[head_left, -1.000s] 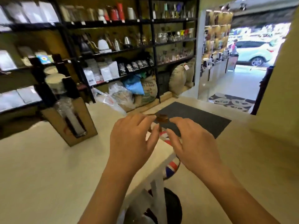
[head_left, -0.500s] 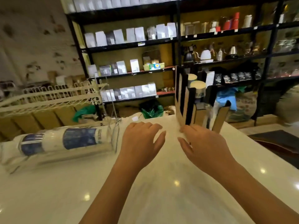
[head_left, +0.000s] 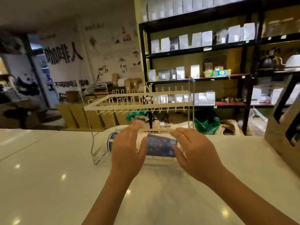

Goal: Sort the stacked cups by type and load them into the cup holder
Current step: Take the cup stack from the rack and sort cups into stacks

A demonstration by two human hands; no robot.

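A stack of paper cups (head_left: 159,146), white with blue print, lies on its side on the white counter inside the lower tier of a white wire rack (head_left: 138,101). My left hand (head_left: 128,150) hovers in front of the stack's left part, fingers spread. My right hand (head_left: 194,150) hovers at its right end, fingers apart. Neither hand is closed around the stack; whether the fingertips touch it cannot be told. The brown cardboard cup holder (head_left: 282,125) stands at the counter's right edge, partly cut off.
The glossy white counter (head_left: 56,184) stretches to my left and toward me. Behind it stand black shelves (head_left: 203,49) with bags and kettles, brown paper bags on the floor, and a green plastic bag (head_left: 206,124).
My view has swung left from the cup holder to the wire rack. Both hands have moved forward to the lying stack of cups, which now sits between them.
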